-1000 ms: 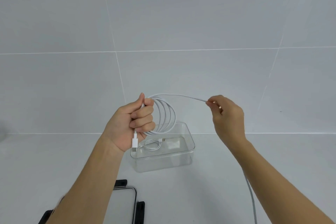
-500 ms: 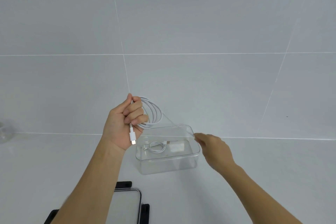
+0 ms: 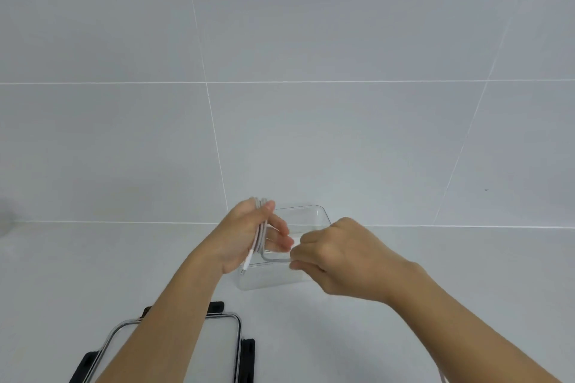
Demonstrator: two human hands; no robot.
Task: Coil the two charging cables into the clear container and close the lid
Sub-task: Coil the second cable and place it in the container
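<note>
The clear container (image 3: 314,211) stands open on the white counter, mostly behind my hands. Directly over it, my left hand (image 3: 245,235) grips a bundle of white charging cable loops (image 3: 260,232), seen edge-on, with one plug end hanging down below the palm. My right hand (image 3: 336,255) sits close beside the left one, its fingers pinched on the free run of that same cable, which bends from the bundle to my fingertips. The container's contents are hidden by my hands.
The clear lid (image 3: 217,348) with black clips lies flat on the counter at the near left, partly under my left forearm. A strand of white cable (image 3: 443,378) trails off at the bottom right. Grey wall tiles rise behind the counter.
My left hand has dropped lower and turned the coil edge-on over the container. My right hand came in from the right, bringing the free cable up against the bundle.
</note>
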